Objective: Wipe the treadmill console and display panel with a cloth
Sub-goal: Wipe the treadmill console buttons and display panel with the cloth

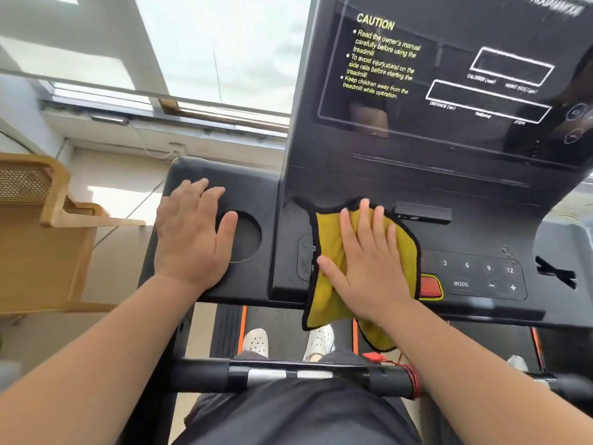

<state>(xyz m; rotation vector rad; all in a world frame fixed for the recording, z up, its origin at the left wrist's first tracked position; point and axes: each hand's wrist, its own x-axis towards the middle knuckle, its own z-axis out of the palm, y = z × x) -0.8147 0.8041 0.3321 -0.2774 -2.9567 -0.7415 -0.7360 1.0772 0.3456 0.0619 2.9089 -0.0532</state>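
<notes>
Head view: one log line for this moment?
right hand: flat on yellow cloth, pressing console | left hand: flat, thumb at cup holder rim | display panel: uncovered

A home room: a treadmill console (401, 187) beside a window (224, 49) and wooden chair (48, 226).

Both hands lie flat, fingers straight: left (192, 232) forward-left, right (365, 261) pressing down.

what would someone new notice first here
The yellow cloth, pressed flat under the right hand on the console, stands out against the black plastic. The left hand rests open beside the round cup holder at the left. Above, yellow CAUTION text marks the dark display panel, and a red button peeks out right of the cloth.
</notes>
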